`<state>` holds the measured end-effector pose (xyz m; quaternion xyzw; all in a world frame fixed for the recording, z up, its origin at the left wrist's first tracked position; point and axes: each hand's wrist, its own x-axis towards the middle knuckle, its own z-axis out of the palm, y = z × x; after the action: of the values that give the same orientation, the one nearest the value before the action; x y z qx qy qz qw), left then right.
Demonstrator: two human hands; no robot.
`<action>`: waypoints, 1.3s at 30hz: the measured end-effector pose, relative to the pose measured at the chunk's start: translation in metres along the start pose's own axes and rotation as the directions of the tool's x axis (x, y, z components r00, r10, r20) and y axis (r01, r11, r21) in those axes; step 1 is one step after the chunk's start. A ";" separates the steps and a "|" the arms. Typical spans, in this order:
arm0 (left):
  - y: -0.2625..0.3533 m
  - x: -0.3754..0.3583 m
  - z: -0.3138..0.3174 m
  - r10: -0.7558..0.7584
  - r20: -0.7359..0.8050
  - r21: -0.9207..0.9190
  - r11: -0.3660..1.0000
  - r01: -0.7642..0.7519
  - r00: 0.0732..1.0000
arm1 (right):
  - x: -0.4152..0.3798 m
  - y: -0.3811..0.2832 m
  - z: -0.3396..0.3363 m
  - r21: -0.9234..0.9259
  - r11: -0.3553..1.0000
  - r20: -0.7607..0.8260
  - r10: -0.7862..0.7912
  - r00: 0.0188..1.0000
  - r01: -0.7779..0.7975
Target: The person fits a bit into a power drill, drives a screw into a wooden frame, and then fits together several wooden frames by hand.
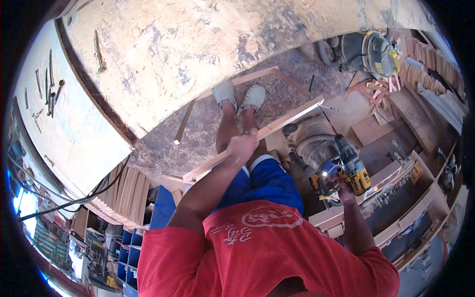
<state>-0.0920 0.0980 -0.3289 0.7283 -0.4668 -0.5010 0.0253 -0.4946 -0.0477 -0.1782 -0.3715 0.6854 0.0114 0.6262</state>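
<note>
My left hand (242, 147) is closed around a long, pale wooden strip (284, 119), held at a slant in front of my legs. In my right hand (345, 190) is a yellow and black cordless drill (351, 166), its small light lit. The drill's long thin bit (327, 119) points up toward the strip's far end, close to it; contact is hard to make out. A thin screw-like piece (330, 108) shows beside that end. My right fingers are partly hidden behind the drill's handle.
A worn worktable (193, 54) spans the top, with a large screw (99, 52) on it. Several screws (51, 91) lie on the white surface at left. A shop vacuum (368, 54), wood scraps (373, 91) and stacked boards (118, 195) stand around. A wooden frame (185, 121) lies near my feet.
</note>
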 end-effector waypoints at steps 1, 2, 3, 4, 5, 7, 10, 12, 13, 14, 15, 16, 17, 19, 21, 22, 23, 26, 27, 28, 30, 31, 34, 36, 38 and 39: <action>-0.001 0.000 0.003 0.000 -0.001 0.000 1.000 0.000 1.000 | 0.000 0.001 0.000 -0.001 1.000 0.001 -0.001 1.000 0.001; -0.002 0.001 0.005 -0.002 -0.005 0.002 1.000 0.002 1.000 | 0.001 0.002 0.000 0.007 1.000 -0.005 -0.007 1.000 0.007; 0.000 0.000 0.002 -0.004 -0.009 0.005 1.000 0.004 1.000 | 0.001 0.002 0.001 0.014 1.000 -0.010 -0.014 1.000 0.014; 0.002 0.000 0.000 -0.004 -0.010 0.004 1.000 0.004 1.000 | 0.000 0.001 0.002 0.013 1.000 -0.010 -0.014 1.000 0.014; 0.004 -0.001 -0.003 -0.005 -0.004 0.028 1.000 0.005 1.000 | 0.000 0.001 0.002 0.018 1.000 -0.016 -0.015 1.000 0.015; 0.006 -0.003 -0.005 -0.006 0.001 0.052 0.999 0.006 1.000 | -0.001 0.002 0.000 0.023 1.000 -0.023 -0.016 1.000 0.017; 0.006 -0.004 -0.004 0.005 -0.017 0.051 0.999 -0.004 1.000 | 0.001 0.005 -0.004 -0.081 0.997 -0.029 -0.012 1.000 0.010; 0.006 -0.004 -0.005 0.008 -0.024 0.041 0.999 -0.007 1.000 | 0.002 0.002 0.000 -0.024 0.999 -0.017 -0.044 0.999 0.044; 0.005 -0.003 -0.003 0.008 -0.025 0.041 0.999 -0.007 1.000 | 0.001 -0.002 0.003 -0.024 0.999 -0.017 -0.045 0.999 0.045; 0.003 -0.003 0.000 0.012 -0.031 0.039 0.999 -0.011 0.999 | -0.001 -0.006 0.006 -0.007 0.998 -0.008 -0.058 0.998 0.058; 0.003 -0.002 0.000 0.015 -0.037 0.037 0.999 -0.014 0.999 | -0.002 -0.011 0.010 0.010 0.997 0.001 -0.071 0.997 0.071; 0.003 -0.002 0.001 0.014 -0.038 0.037 0.999 -0.013 0.999 | -0.002 -0.010 0.009 0.010 0.997 0.002 -0.071 0.997 0.071; 0.003 -0.003 0.001 0.008 -0.028 0.029 1.000 -0.007 1.000 | -0.002 -0.008 0.008 0.000 0.999 -0.022 -0.041 0.999 0.041; 0.004 -0.004 -0.002 0.001 -0.019 0.022 1.000 -0.001 1.000 | 0.000 -0.004 0.005 -0.009 1.000 -0.046 -0.013 0.999 0.013; 0.004 -0.005 -0.004 0.007 -0.012 -0.001 1.000 -0.007 1.000 | 0.002 -0.001 0.003 -0.016 1.000 -0.045 -0.028 0.999 0.027; 0.004 -0.005 -0.004 0.007 -0.013 -0.002 1.000 -0.007 1.000 | 0.002 -0.002 0.002 -0.017 0.999 -0.045 -0.029 0.999 0.028; 0.004 -0.005 -0.003 0.007 -0.015 -0.001 1.000 -0.007 1.000 | 0.002 -0.002 0.001 -0.112 0.993 -0.046 -0.027 0.999 0.021; -0.003 0.003 0.010 0.000 0.006 0.006 1.000 0.000 1.000 | -0.001 -0.021 0.012 -0.223 0.973 -0.021 -0.062 0.998 0.056; -0.002 0.004 0.003 -0.008 0.029 0.013 1.000 0.008 1.000 | -0.002 -0.028 0.016 -0.238 0.966 0.006 -0.099 0.995 0.097; 0.000 0.004 -0.004 -0.005 0.030 0.012 1.000 0.005 1.000 | -0.004 -0.030 0.011 -0.238 0.966 0.003 -0.099 0.995 0.097; 0.003 0.004 -0.022 -0.058 0.072 0.030 0.998 0.056 0.996 | -0.007 -0.034 -0.001 -0.628 0.742 0.041 -0.268 0.963 0.234; 0.001 0.006 -0.024 -0.052 0.071 0.033 0.998 0.050 0.996 | -0.013 -0.055 0.011 -0.474 0.879 -0.012 -0.067 0.998 0.053; -0.009 0.014 -0.030 -0.004 0.018 0.064 0.998 0.003 1.000 | -0.004 -0.071 0.016 -0.530 0.847 -0.200 -0.167 0.965 0.037; -0.019 0.024 -0.030 -0.005 0.049 0.028 1.000 0.004 0.999 | -0.003 -0.115 0.021 -0.543 0.840 0.015 -0.006 1.000 0.013; -0.023 0.030 -0.038 0.017 0.061 0.033 0.999 -0.019 0.998 | -0.003 -0.138 0.035 -0.687 0.718 0.010 -0.145 0.989 0.112; -0.016 0.026 -0.056 0.019 0.089 0.051 0.998 -0.024 0.996 | -0.004 -0.153 0.045 -0.684 0.721 0.003 -0.149 0.989 0.111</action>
<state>-0.0376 0.0646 -0.3281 0.7008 -0.4881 -0.5202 -0.0088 -0.3764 -0.1351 -0.1155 -0.6227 0.6214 0.2086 0.4273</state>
